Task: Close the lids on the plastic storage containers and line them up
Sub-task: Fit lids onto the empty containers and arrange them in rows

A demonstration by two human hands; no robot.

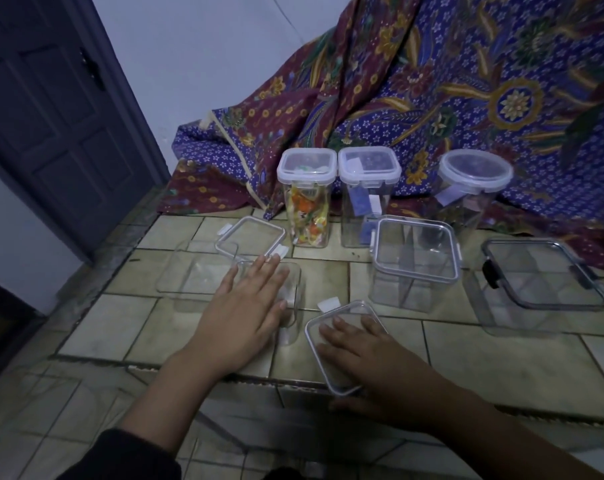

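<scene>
My left hand (pixel 245 306) lies flat with fingers spread across the top of an open clear container (pixel 295 289). My right hand (pixel 373 358) grips a clear square lid (pixel 319 355) with white latches, fingers on top and thumb under its near edge, just right of that container. Another clear lid (pixel 250 237) rests tilted on a second open container (pixel 189 282) further left. A square container (pixel 415 271) has its lid on top. A larger container (pixel 543 282) carries a dark-rimmed lid.
At the back stand three lidded jars: a tall one with colourful sweets (pixel 307 209), a tall one with blue packets (pixel 366 202) and a round one (pixel 473 181). Patterned cloth (pixel 467 81) drapes behind. The tiled ledge's front edge (pixel 224 375) runs under my wrists.
</scene>
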